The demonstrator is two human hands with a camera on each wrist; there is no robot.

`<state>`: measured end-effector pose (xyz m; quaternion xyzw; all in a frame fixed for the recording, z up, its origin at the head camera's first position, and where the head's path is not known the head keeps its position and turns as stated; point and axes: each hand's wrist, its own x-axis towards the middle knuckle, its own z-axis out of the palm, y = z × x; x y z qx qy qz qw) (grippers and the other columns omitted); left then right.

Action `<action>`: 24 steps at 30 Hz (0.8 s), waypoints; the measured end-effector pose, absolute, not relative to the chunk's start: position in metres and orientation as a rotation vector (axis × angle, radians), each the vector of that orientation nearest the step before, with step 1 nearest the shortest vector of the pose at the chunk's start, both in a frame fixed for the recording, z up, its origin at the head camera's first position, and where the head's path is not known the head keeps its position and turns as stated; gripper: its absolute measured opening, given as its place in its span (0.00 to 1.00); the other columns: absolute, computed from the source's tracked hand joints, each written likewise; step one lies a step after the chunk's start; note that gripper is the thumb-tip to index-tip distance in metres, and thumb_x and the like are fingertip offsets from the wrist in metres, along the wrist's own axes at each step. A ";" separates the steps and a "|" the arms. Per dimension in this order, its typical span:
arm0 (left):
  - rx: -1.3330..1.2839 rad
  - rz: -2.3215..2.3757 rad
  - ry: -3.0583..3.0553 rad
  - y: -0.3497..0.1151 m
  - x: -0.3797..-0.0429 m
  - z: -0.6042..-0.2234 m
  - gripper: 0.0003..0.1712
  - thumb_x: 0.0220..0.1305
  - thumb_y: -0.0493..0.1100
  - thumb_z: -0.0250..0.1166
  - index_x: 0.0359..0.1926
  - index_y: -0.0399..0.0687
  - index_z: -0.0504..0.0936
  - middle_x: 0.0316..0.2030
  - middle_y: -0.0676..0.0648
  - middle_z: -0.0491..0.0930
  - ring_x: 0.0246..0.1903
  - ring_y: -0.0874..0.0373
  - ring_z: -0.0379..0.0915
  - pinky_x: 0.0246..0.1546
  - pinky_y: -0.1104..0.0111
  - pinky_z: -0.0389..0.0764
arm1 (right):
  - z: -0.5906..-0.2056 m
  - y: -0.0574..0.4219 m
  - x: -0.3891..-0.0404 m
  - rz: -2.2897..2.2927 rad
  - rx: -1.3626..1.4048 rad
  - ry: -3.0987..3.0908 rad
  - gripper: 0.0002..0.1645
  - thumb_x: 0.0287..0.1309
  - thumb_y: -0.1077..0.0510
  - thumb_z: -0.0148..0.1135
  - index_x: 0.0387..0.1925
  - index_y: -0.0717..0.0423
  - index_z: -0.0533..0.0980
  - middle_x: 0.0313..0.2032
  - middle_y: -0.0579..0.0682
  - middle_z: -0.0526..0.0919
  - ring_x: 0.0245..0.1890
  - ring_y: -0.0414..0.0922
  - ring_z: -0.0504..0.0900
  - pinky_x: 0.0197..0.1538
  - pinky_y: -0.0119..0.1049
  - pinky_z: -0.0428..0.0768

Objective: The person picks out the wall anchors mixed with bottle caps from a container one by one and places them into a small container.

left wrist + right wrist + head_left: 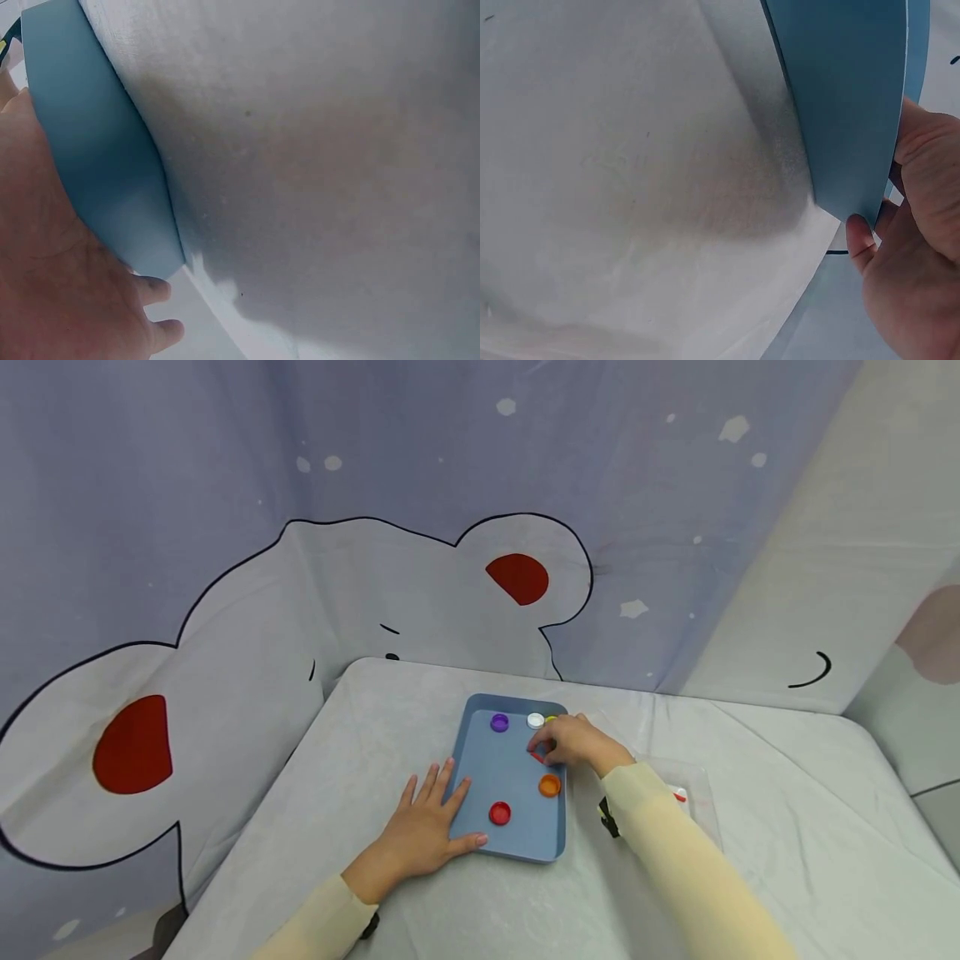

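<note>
A blue-grey tray [498, 768] lies on the white-covered table. In it are round caps: purple [499, 722], white [535, 721], orange [549, 785] and red [499, 813]. A yellow one [551, 719] is partly hidden behind my right hand [576, 742]. That hand reaches over the tray's right side, finger and thumb pinching a small red piece [537, 757], its shape mostly covered. My left hand [423, 827] rests at the tray's lower left edge, fingers spread and straight. Both wrist views show the tray's outer wall [97, 142] beside each hand.
To the right, partly under my right forearm, stands a clear plastic box [705, 802] with a red-and-white piece [679, 794] in it. A printed curtain [420, 585] hangs behind the table's far edge.
</note>
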<state>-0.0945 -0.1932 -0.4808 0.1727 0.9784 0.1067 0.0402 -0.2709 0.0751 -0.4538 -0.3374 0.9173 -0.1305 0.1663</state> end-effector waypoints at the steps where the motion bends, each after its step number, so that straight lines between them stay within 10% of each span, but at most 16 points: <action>1: 0.529 0.330 2.993 -0.193 -0.095 -0.481 0.57 0.63 0.83 0.45 0.78 0.48 0.61 0.80 0.36 0.44 0.78 0.36 0.40 0.72 0.36 0.42 | -0.454 0.075 -0.271 -0.370 -0.957 2.610 0.17 0.56 0.59 0.75 0.49 0.44 0.87 0.30 0.40 0.81 0.38 0.41 0.75 0.46 0.44 0.63; 24: 0.514 0.273 3.020 -0.194 -0.095 -0.487 0.56 0.63 0.83 0.43 0.79 0.52 0.59 0.80 0.39 0.43 0.78 0.38 0.40 0.73 0.37 0.45 | -0.457 0.071 -0.266 -0.403 -0.937 2.666 0.13 0.54 0.55 0.75 0.44 0.45 0.87 0.26 0.39 0.80 0.35 0.39 0.74 0.48 0.46 0.63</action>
